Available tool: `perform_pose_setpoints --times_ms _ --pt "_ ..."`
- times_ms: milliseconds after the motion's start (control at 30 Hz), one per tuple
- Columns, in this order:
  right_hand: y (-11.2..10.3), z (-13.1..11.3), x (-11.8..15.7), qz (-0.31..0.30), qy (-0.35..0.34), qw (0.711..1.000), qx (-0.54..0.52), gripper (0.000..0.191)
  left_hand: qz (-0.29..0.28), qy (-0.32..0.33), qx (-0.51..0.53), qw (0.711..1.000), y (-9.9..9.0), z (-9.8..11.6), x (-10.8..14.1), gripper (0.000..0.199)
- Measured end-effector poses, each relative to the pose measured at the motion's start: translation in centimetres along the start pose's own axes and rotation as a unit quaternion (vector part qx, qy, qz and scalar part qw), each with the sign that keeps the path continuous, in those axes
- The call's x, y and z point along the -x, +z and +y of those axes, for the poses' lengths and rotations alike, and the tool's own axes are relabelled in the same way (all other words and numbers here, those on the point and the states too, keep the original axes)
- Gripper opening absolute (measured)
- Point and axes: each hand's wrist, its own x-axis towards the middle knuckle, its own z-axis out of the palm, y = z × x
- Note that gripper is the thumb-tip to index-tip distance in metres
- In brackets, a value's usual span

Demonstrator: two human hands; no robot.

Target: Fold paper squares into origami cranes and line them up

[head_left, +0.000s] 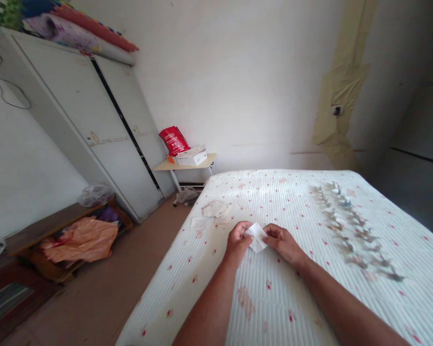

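Note:
A small square of printed white paper (257,237), turned like a diamond, is held between both hands above the bed. My left hand (237,242) grips its left corner, thumb on top and fingers behind. At the right corner my right hand (282,242) pinches the paper between thumb and fingers. Beyond my left hand lies a loose pile of printed paper pieces (215,209) on the bed cover. To the right, rows of several small folded-looking objects (351,223) stand on the bed; they are blurred and I cannot make out their kind.
The bed (252,307) has a white ribbed cover with red spots. Behind it, a small table (164,166) carries a red bag (174,140) and a white box (193,157). A grey cabinet (82,115) and a low wooden bench (36,221) stand at left.

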Motion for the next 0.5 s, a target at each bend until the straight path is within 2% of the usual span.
perform_pose_setpoints --times_ms 100,200,300,500 --pt "-0.1 0.3 -0.2 -0.004 0.005 0.999 -0.037 0.025 -0.014 -0.001 -0.017 1.0 0.3 -0.1 0.2 0.035" --pt "0.0 0.6 -0.2 0.014 0.005 0.999 -0.036 0.034 -0.001 -0.003 -0.038 0.999 0.4 -0.3 0.2 0.039" --pt "-0.2 0.7 -0.2 0.028 -0.009 1.0 -0.006 0.035 0.034 0.002 -0.061 0.998 0.3 -0.5 0.1 0.041" --pt "-0.8 2.0 -0.4 0.022 -0.05 0.997 0.059 0.03 0.088 0.015 -0.08 0.993 -0.1 -1.2 -0.3 0.031"
